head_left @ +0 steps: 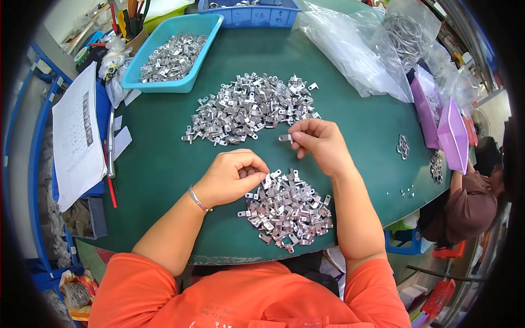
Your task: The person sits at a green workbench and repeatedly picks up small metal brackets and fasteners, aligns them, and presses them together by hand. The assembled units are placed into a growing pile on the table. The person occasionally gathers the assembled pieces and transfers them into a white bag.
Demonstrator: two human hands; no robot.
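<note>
Between the thumb and forefinger of my right hand [320, 143] is a small silver metal bracket [285, 138] with a hole in its tab. It is held above the table, just in front of a large far heap of similar brackets [249, 106]. My left hand [232, 175], with a bangle at its wrist, is closed in a pinch at the upper left edge of a second, nearer heap of brackets [290, 210]. What its fingertips hold, if anything, blends with the pieces of that heap.
A light-blue basket [188, 82] of brackets stands far left on the green table [361, 142], beside papers [82, 142]. A blue crate [251, 16] is at the back. Plastic bags [355, 54], pink baskets [453, 134] and metal rings [403, 146] lie right. Another person [470, 210] sits at right.
</note>
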